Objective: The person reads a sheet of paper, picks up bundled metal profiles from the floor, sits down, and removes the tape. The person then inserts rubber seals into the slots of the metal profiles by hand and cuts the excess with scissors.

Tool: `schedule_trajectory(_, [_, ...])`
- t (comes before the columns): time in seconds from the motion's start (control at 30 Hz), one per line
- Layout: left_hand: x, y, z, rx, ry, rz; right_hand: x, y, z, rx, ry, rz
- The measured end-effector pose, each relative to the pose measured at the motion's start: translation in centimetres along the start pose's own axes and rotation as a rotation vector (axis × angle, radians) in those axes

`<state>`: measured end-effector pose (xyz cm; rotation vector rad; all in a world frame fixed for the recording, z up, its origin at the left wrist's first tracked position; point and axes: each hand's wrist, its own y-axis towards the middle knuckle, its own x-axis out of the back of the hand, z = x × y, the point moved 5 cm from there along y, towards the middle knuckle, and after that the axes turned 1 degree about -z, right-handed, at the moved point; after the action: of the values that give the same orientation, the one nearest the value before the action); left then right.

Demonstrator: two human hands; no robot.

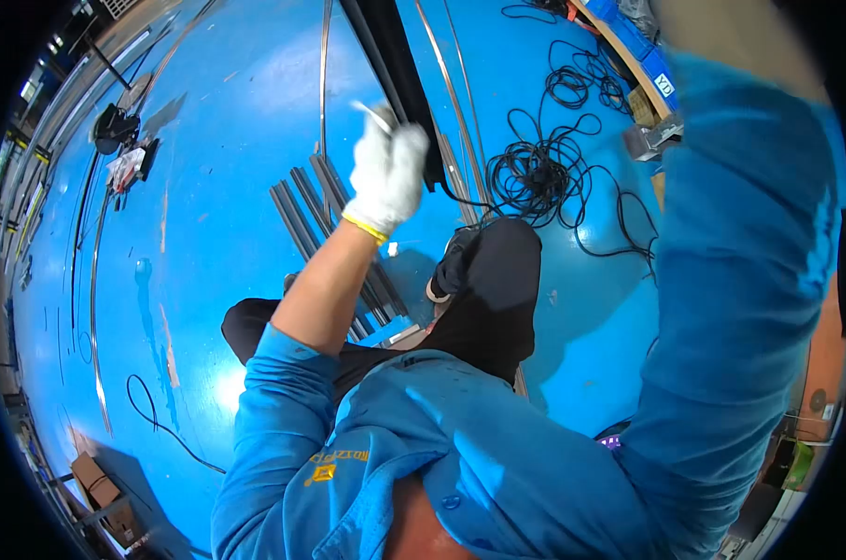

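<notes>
My left hand (386,177), in a white glove with a yellow cuff, is raised in front of me and blurred by motion. Its fingers look curled, and a thin pale thing (370,114) sticks out at their tips, too smeared to name. Just behind the glove runs a long black profile (406,84); whether the hand touches it I cannot tell. My right arm (735,261) reaches up and forward along the right side, its hand beyond the top edge. Several dark grey profiles (301,219) lie on the floor below my left hand, partly hidden by my forearm.
Tangled black cable (535,177) lies on the blue floor (245,121) right of the profile. A bench with blue bins (633,42) stands at upper right. Long metal strips (325,75) lie ahead. A black tool (115,129) is at far left, a cardboard box (94,481) at lower left.
</notes>
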<state>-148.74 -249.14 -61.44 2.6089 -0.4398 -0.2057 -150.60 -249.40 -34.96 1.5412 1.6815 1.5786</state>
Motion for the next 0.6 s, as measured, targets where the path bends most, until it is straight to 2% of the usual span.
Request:
schedule_trajectory(0.07, [-0.3,4.3,-4.7,-0.065,-0.552,-0.129,0.0,-0.1,-0.1,-0.036,0.009,0.014])
schedule_trajectory(0.13, [1.4,7.8,-12.2,-0.207,-0.576,0.069,-0.1,-0.2,-0.1,-0.065,0.007,0.027])
schedule_trajectory(0.27, [4.0,9.6,-12.1,-0.155,-0.41,-0.052,0.2,0.9,-1.1,-0.108,-0.041,0.023])
schedule_trajectory(0.3, [4.4,10.0,-10.9,-0.098,-0.516,-0.119,0.7,1.9,-0.7,-0.081,-0.059,-0.024])
schedule_trajectory(0.33, [4.5,9.7,-10.6,-0.123,-0.42,-0.273,1.2,2.9,-0.7,-0.057,-0.075,-0.07])
schedule_trajectory(0.37, [4.8,9.2,-10.1,-0.102,-0.357,-0.148,1.5,3.5,-0.5,-0.041,-0.079,-0.105])
schedule_trajectory(0.4, [4.6,8.3,-9.9,-0.081,-0.429,-0.154,2.0,3.9,-0.1,-0.027,-0.073,-0.122])
schedule_trajectory(0.43, [4.8,7.8,-8.9,-0.097,-0.333,-0.115,2.3,4.1,0.1,0.006,-0.078,-0.148])
schedule_trajectory(0.47, [4.8,7.2,-8.0,-0.099,-0.236,-0.076,2.7,4.3,-0.4,-0.11,0.003,-0.148])
schedule_trajectory(0.5, [4.5,6.6,-8.0,-0.127,-0.238,-0.081,2.7,4.8,-1.2,-0.226,0.087,-0.145])
schedule_trajectory(0.57, [3.7,5.7,-6.8,-0.008,-0.39,-0.14,2.2,5.6,-1.5,-0.203,0.078,-0.151])
schedule_trajectory(0.6, [3.5,5.5,-6.6,-0.013,-0.393,-0.135,2.1,5.7,-1.5,-0.198,0.071,-0.146])
